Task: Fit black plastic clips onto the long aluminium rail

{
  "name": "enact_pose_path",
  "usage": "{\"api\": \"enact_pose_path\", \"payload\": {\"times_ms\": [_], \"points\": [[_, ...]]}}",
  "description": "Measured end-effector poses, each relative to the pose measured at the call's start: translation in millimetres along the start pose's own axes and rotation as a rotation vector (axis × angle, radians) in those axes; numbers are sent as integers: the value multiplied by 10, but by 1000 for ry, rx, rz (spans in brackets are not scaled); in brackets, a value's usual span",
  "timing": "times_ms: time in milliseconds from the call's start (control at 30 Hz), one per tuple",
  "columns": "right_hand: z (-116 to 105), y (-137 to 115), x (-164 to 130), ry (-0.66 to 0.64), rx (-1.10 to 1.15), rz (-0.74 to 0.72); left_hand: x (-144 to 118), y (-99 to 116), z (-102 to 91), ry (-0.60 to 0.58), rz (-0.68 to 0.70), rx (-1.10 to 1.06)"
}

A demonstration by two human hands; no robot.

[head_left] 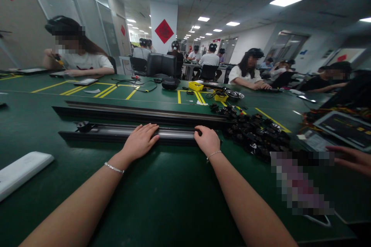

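A long black channel-shaped rail (174, 133) lies crosswise in front of me on the green table. My left hand (142, 137) rests flat on its middle, fingers stretched out. At the rail's right end, my right hand (207, 139) is closed, with a small black part (199, 132) showing at the thumb and fingertips; most of it is hidden. Near the left end of the rail sits a black fitting (84, 126). Just behind, a second long black rail (139, 113) lies roughly parallel. A heap of small black parts (255, 133) is beside my right hand.
A white oblong object (23, 171) lies at left. Yellow bins (195, 86), cables and a metal bowl (235, 95) stand farther back. Another person's hand (352, 160) reaches in at right, near electronics with wires. Co-workers sit across the green table (162, 200).
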State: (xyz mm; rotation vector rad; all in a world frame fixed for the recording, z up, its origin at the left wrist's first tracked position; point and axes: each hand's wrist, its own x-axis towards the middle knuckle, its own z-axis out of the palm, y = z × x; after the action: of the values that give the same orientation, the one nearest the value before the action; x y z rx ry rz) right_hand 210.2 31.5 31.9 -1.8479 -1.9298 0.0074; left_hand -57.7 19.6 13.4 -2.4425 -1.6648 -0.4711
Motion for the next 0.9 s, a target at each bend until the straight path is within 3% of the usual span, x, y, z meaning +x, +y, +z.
{"api": "enact_pose_path", "payload": {"times_ms": [200, 900], "points": [[-28, 0, -8, 11, -54, 95, 6, -6, 6, -8, 0, -2], [-21, 59, 2, 7, -30, 154, 2, -4, 7, -1, -5, -8]]}}
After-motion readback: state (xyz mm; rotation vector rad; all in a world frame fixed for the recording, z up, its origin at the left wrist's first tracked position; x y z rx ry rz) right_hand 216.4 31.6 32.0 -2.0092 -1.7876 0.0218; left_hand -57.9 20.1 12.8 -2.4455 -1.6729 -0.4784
